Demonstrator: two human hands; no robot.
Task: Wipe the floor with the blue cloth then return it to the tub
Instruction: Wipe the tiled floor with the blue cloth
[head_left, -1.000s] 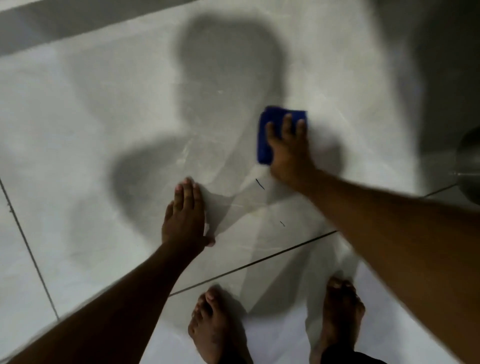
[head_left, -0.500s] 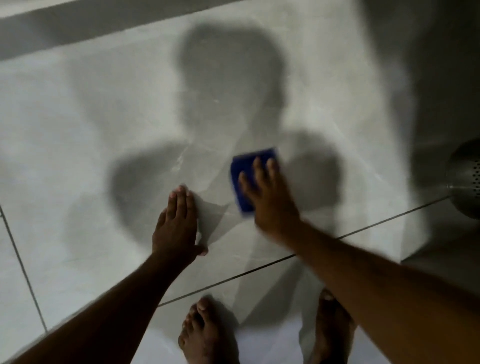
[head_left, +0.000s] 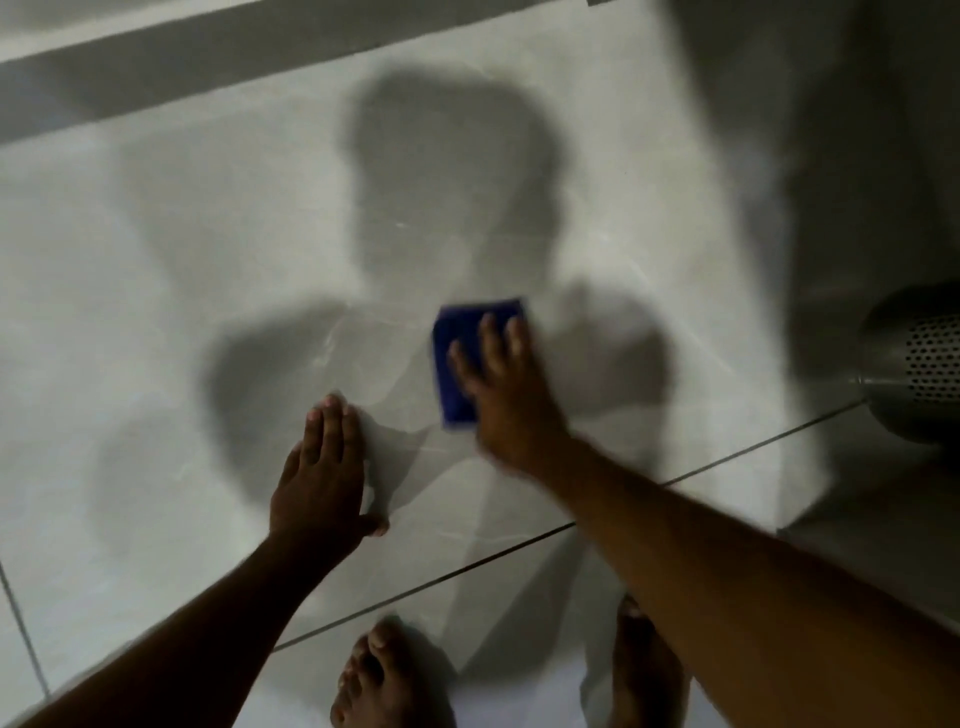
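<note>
A folded blue cloth lies flat on the pale grey floor tiles near the middle of the view. My right hand presses down on its right half, fingers spread over it, and looks blurred. My left hand rests flat on the tile a little to the left and nearer me, fingers together, holding nothing. No tub can be made out for certain.
A perforated metal container lies at the right edge. My two bare feet stand at the bottom, behind a dark grout line. A darker strip of floor runs along the top.
My right hand pulled the cloth from the far right toward me and leftward, then held near the same spot. My left hand stayed planted.
</note>
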